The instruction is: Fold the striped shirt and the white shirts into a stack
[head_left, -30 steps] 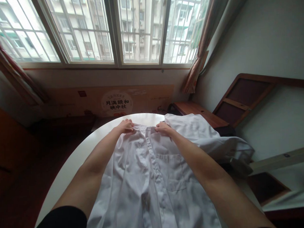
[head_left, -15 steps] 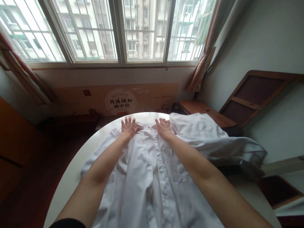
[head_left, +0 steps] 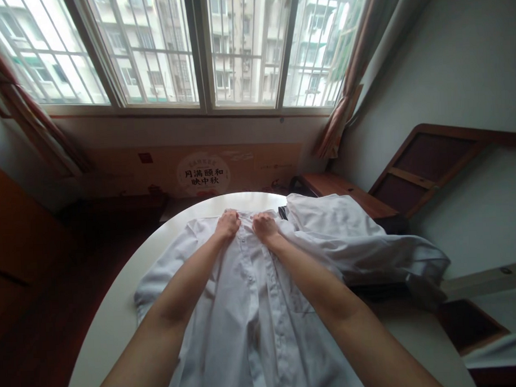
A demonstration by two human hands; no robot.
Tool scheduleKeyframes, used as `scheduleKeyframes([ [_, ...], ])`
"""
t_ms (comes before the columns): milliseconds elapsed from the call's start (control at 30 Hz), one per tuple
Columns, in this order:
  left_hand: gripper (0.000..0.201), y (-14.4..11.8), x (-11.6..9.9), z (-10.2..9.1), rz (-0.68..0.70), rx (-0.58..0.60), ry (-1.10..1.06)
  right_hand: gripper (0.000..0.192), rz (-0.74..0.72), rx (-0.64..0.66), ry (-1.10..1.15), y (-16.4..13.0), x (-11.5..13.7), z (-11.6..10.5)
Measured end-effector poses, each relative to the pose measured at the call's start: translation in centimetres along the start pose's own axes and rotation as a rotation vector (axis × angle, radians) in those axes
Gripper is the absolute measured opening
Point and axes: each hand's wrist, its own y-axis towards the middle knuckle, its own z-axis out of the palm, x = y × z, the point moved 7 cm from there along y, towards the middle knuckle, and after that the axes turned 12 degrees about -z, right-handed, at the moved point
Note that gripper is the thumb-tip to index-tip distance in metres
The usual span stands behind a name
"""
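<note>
Now we look down from the head camera, our only view. We are at a round white table (head_left: 118,300) with a white shirt (head_left: 249,306) lying flat on it, front side up, buttons running down the middle. The collar end points away from us, toward the window (head_left: 202,48).

Our left hand (head_left: 227,224) is curled into a loose fist at the top of the shirt, just left of the button line. Our right hand (head_left: 264,225) is curled the same way, just right of that line. Both hands are close together, almost touching. The fingers fold down into the cloth by the collar (head_left: 244,216), so we think each hand pinches a bit of the collar edge, but the fingertips are hidden under the knuckles and we cannot be sure.

One sleeve (head_left: 167,259) lies spread out to the left on the table. To the right, more white cloth (head_left: 361,240) is bunched up in a heap and hangs over the table edge, near a brown wooden bench (head_left: 346,193).

We think the step in hand is fixing the top of the shirt, tidying or closing the collar. The next move calls for a soft, even pull with both hands, so the collar sits straight and the front stays flat. The bunched side likely needs smoothing too.
</note>
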Motion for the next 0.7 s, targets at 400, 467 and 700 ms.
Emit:
scheduleKeyframes([
  [400,0.019,-0.1,0.4,0.6,-0.420,-0.150,-0.132,0.044,0.136,-0.077,0.200,-0.5,-1.5,-0.3],
  [467,0.019,-0.3,0.3,0.7,-0.408,-0.165,-0.149,0.046,0.165,-0.115,0.290,-0.7,-1.6,-0.5],
  [700,0.025,-3.0,-1.0,0.2,-0.142,-0.293,-0.143,0.040,0.166,-0.258,0.469,-1.0,0.4,-1.2],
])
